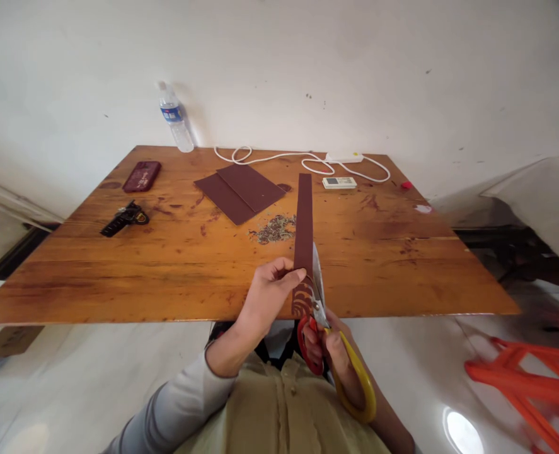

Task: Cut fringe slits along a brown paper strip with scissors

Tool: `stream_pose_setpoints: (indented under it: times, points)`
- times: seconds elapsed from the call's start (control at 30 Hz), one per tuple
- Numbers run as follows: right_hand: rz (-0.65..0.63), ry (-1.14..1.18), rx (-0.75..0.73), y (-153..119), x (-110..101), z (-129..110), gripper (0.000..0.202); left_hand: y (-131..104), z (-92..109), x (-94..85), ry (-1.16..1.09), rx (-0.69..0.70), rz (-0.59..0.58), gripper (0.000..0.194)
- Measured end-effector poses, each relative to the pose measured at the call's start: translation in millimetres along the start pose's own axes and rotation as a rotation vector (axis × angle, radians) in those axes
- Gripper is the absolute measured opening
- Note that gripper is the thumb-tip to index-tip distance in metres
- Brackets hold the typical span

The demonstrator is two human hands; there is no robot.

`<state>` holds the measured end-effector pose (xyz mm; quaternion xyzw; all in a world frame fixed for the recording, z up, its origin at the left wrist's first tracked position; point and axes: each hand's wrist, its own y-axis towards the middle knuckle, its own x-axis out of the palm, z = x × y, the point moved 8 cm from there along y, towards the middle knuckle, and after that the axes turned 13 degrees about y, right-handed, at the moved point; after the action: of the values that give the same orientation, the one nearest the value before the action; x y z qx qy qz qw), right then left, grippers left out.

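My left hand [268,293] pinches a long dark-brown strip [304,221], paper or thin card, which stands up from its fingers. The strip's lower end is cut into curling narrow slits. Scissors [319,309] with one red and one yellow handle loop are gripped in my right hand [332,347]. Their blades point away from me, along the right edge of the strip beside my left fingertips. Behind the strip lies a small heap of thin shredded scraps [275,229]. Further back on the wooden table [378,277] rest overlapping brown sheets [239,192].
At the back left stands a plastic bottle [175,120]. A dark red phone-like case [142,176] and a black strapped object [125,219] lie at left. Toward the back right are a white remote [339,183] and a power strip [344,157] with its cable. An orange frame [525,378] stands right.
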<state>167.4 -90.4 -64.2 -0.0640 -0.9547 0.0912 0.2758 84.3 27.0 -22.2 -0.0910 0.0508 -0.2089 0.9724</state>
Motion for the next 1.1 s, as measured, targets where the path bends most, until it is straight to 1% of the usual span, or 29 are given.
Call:
stream_pose_setpoints:
  times: [0.13,0.3,0.5,0.7,0.77,0.83,0.93,0.97,1.1]
  points:
    - [0.002,0.069,0.04,3,-3,6,0.065,2,1,-0.1,0.015,-0.002,-0.008,0.028]
    - [-0.01,0.143,0.046,2,-8,12,0.063,3,5,-0.6,0.047,-0.022,-0.067,0.027]
    - [-0.042,0.193,0.04,1,-15,24,0.068,8,10,-6.3,0.174,0.054,-0.085,0.026]
    - [-0.053,0.176,0.029,-3,-14,21,0.065,12,16,-10.6,0.269,0.069,-0.162,0.022]
    - [-0.047,0.153,0.035,-4,-12,18,0.067,13,19,-12.2,0.285,0.069,-0.155,0.02]
    - [-0.03,0.133,0.025,-3,-11,15,0.067,11,21,-11.5,0.245,0.083,-0.132,0.019]
    - [0.009,0.105,-0.004,-3,-11,10,0.064,7,19,-5.2,0.103,0.095,-0.111,0.02]
    - [0.014,0.096,-0.01,-3,-10,8,0.064,5,15,-2.6,0.059,0.066,-0.106,0.021]
    - [0.005,0.064,-0.023,-2,-9,7,0.063,1,-1,-1.4,-0.11,-0.043,-0.007,0.024]
